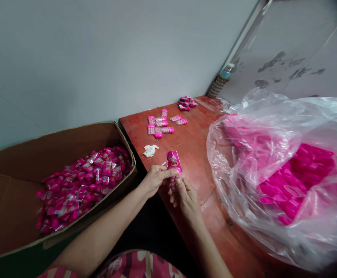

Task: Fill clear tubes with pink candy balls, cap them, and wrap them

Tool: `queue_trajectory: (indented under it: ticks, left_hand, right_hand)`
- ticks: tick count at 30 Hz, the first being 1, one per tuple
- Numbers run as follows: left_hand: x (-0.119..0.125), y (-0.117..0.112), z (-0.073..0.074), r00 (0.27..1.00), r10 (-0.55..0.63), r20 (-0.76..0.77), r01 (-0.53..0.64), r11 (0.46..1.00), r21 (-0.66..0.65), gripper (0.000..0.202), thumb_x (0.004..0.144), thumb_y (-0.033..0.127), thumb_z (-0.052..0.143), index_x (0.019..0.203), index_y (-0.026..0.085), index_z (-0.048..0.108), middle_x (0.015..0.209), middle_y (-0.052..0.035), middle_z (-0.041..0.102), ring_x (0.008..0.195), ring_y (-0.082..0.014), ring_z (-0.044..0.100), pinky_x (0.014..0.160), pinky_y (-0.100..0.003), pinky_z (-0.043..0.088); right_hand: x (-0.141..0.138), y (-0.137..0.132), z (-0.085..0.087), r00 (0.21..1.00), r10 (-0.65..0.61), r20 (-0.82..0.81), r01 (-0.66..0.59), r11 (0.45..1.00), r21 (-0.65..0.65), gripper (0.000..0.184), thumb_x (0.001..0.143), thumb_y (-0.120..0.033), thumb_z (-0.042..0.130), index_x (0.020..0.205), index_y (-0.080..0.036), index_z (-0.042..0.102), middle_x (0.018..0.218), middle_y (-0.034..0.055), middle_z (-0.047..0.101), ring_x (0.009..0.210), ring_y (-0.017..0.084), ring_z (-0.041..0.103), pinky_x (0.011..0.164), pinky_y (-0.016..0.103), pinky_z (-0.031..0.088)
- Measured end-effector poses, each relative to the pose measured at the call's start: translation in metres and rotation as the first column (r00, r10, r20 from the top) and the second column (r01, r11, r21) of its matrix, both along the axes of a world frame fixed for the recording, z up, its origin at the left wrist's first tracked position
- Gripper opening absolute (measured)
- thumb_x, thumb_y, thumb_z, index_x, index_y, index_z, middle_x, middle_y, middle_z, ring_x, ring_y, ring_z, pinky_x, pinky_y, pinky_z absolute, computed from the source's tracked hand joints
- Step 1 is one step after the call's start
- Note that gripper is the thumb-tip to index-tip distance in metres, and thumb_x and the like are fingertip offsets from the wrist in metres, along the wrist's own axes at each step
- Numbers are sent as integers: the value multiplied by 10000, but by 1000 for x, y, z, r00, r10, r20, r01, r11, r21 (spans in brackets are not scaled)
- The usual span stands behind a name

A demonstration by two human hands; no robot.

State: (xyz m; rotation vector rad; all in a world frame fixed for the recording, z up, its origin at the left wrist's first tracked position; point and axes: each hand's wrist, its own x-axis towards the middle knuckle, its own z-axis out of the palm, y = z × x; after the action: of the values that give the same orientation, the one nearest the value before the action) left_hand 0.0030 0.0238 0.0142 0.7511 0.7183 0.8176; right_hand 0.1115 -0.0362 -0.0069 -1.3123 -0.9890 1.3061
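My left hand (157, 178) is closed, its thumb pressed on the lower end of a shiny pink printed sleeve (173, 158). A small clear candy bottle (173, 185) with pale pink balls inside shows just under the sleeve. Thumb and fingers of my right hand (188, 193) pinch this bottle from the right. How far the sleeve covers the bottle is hidden by my fingers. Farther back on the red table (194, 141) lie several similar candy bottles (160, 123) with pink caps. A small stack of pink printed sleeves (186, 102) rests near the wall.
On the left, a cardboard box (125, 133) holds many pink wrapped bottles (81, 185). A large clear plastic bag (223, 162) full of pink plastic pieces (290, 193) covers the table's right side. Crumpled white tissue (150, 150) and a bottle in a woven holder (218, 85) are also there.
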Motion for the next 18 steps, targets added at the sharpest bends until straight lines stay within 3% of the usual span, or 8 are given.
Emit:
queue_trajectory:
  ticks: [3,8,12,15,18]
  left_hand:
    - [3,-3,-1,997,74,0,-74,997,-10,249,622,302,696,610,63,626,467,-34,562,379,-107,512,411,-228,405]
    - [1,-8,-1,995,31,92,-25,998,-64,250,621,299,691,585,66,609,478,-47,574,392,-122,527,435,-252,431]
    - [-3,-10,-7,994,-22,109,29,998,-61,249,630,295,686,629,53,628,495,-51,575,405,-128,533,429,-252,430]
    - [-5,-9,-11,996,74,42,-72,996,-52,248,610,291,708,619,55,632,500,-45,573,422,-121,534,433,-238,426]
    - [-6,-8,-12,977,214,-6,-213,971,-111,236,584,278,732,604,69,623,528,-41,590,460,-112,548,485,-235,449]
  right_hand:
    - [-1,0,-1,995,-51,89,50,999,10,318,783,-500,472,780,-184,507,570,-32,547,373,71,461,316,167,340]
    - [1,-2,0,986,62,-156,-71,996,-49,335,838,-486,375,753,-181,485,505,-47,501,321,57,385,283,156,262]
    - [-2,-4,-1,998,-7,65,8,1000,-14,318,827,-476,410,736,-184,496,521,-40,512,348,64,421,304,161,313]
    - [-4,-4,-1,988,-29,149,28,1000,12,291,813,-462,446,788,-184,529,558,-29,536,391,75,465,342,170,365]
    - [-2,-6,0,999,31,-38,-30,999,11,286,823,-420,456,945,-177,544,691,7,591,524,101,542,475,206,454]
